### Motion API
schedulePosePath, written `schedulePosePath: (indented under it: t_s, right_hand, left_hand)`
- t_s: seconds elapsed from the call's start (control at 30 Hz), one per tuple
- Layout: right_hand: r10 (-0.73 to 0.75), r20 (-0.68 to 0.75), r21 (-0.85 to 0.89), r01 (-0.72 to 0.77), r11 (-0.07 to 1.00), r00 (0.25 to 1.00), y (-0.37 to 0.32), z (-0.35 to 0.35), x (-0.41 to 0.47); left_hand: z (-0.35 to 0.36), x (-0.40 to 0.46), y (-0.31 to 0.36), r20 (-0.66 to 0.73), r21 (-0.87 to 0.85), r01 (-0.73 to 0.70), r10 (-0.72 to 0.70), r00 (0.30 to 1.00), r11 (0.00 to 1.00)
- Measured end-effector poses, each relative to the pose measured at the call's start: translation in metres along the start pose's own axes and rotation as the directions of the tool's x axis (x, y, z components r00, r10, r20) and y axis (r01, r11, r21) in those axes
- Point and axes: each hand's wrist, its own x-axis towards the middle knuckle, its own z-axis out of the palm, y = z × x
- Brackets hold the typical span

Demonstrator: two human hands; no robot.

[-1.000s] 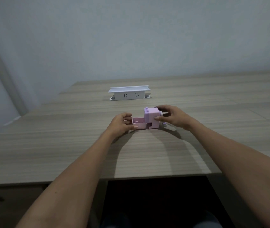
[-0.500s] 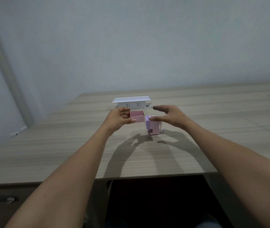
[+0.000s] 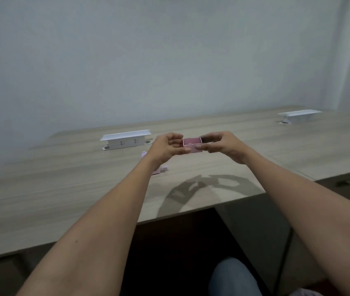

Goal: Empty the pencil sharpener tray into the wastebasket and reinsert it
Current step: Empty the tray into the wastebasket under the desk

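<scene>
The small pink tray (image 3: 192,144) is held up in the air above the wooden desk (image 3: 84,189), open side up. My left hand (image 3: 165,149) pinches its left end and my right hand (image 3: 221,146) pinches its right end. The lilac pencil sharpener (image 3: 159,170) stands on the desk below, mostly hidden behind my left wrist; only bits of it show. No wastebasket is in view.
A white socket box (image 3: 125,138) stands on the desk behind my left hand, and a second white socket box (image 3: 300,115) sits at the far right. The desk's front edge runs below my forearms, with dark legroom and my knee (image 3: 231,276) underneath.
My left hand pulled the tray out of the sharpener and lifted it. My right hand let go of the sharpener and took the tray's right end. The view swung to the right.
</scene>
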Motion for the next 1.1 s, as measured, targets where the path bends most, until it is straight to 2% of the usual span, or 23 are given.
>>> schedulePosePath:
  t_s: [0.37, 0.5, 0.63, 0.83, 1.1]
  right_hand:
    - [0.128, -0.249, -0.050, -0.145, 0.988, 0.960, 0.039, -0.137, -0.125]
    - [0.192, -0.340, 0.014, -0.199, 0.980, 0.921, 0.065, -0.165, -0.173]
    - [0.272, -0.400, 0.151, -0.230, 0.961, 0.875, 0.100, -0.177, -0.215]
    - [0.434, -0.415, 0.268, -0.348, 0.898, 0.800, 0.175, -0.176, -0.287]
    - [0.653, -0.354, 0.409, -0.517, 0.752, 0.669, 0.259, -0.144, -0.371]
  left_hand:
    - [0.183, 0.016, 0.013, 0.273, -0.175, -0.019, 0.067, 0.960, 0.984]
    - [0.242, 0.008, 0.008, 0.333, -0.231, 0.011, 0.069, 0.940, 0.973]
    - [0.296, -0.012, -0.009, 0.355, -0.238, 0.039, 0.050, 0.934, 0.970]
    - [0.364, -0.057, -0.064, 0.427, -0.238, 0.156, -0.041, 0.903, 0.959]
    - [0.431, -0.118, -0.144, 0.507, -0.166, 0.424, -0.292, 0.811, 0.890]
